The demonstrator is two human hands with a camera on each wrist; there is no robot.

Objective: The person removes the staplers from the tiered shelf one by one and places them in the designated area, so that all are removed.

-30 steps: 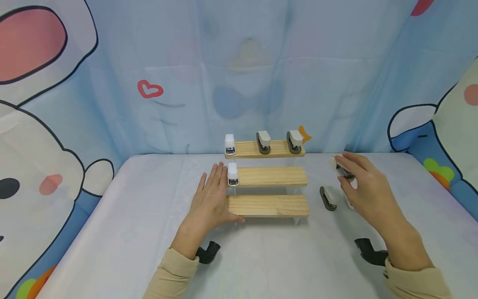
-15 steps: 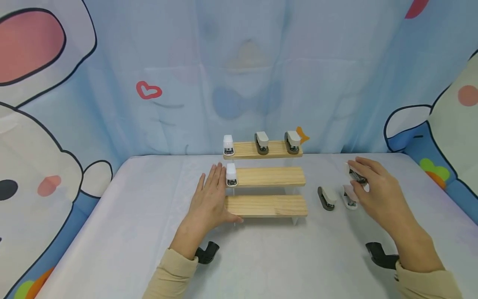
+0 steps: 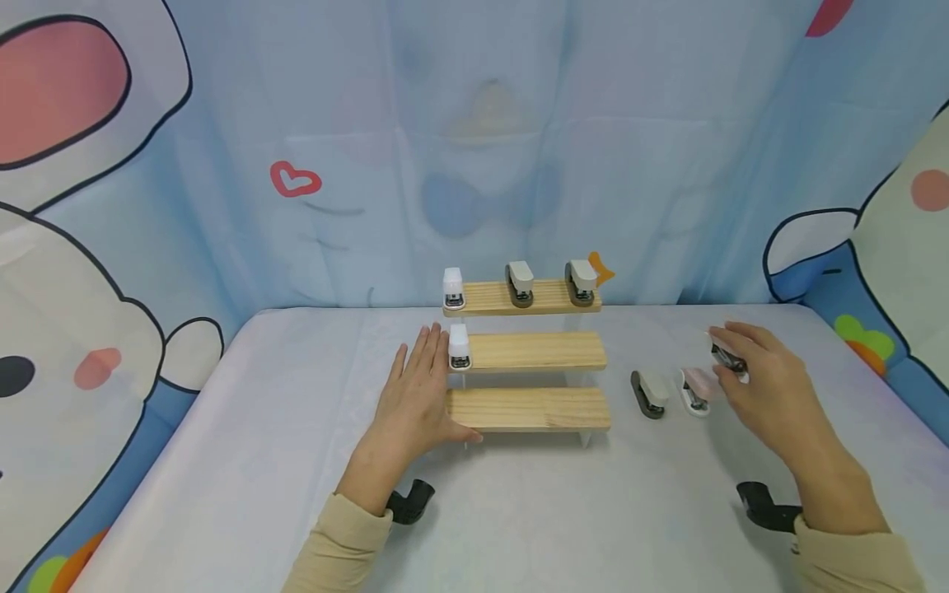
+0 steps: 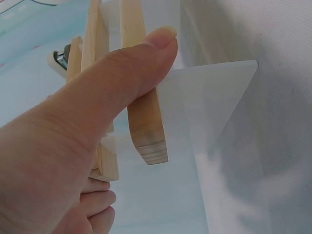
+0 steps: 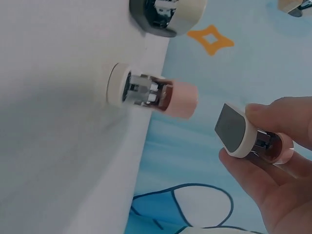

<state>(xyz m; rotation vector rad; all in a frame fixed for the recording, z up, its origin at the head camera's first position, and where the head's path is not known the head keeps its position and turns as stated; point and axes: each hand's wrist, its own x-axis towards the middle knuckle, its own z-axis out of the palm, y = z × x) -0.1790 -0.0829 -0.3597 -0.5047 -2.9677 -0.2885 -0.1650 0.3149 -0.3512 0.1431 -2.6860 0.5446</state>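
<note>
My left hand (image 3: 417, 403) rests flat against the left side of a three-tier wooden stand (image 3: 530, 409), fingers straight. In the left wrist view its thumb (image 4: 141, 61) lies across the lowest board (image 4: 146, 126). My right hand (image 3: 771, 391) pinches a small pink-and-white stapler (image 5: 234, 131) between thumb and fingers, raised over the table at the right, its flat grey base facing the right wrist camera. Below and left of that hand, a second pink-and-white stapler (image 3: 695, 390) stands on the table beside a grey-and-white stapler (image 3: 650, 394).
Along the top tier stand a white stapler (image 3: 454, 288) and two grey-and-white staplers (image 3: 521, 284). Another white stapler (image 3: 460, 347) occupies the left end of the middle tier. A blue cartoon curtain (image 3: 356, 231) hangs behind the white-covered table (image 3: 296, 461).
My right hand has moved right and slightly toward me with the stapler, uncovering the pink-and-white one on the table. My left hand keeps its place on the stand.
</note>
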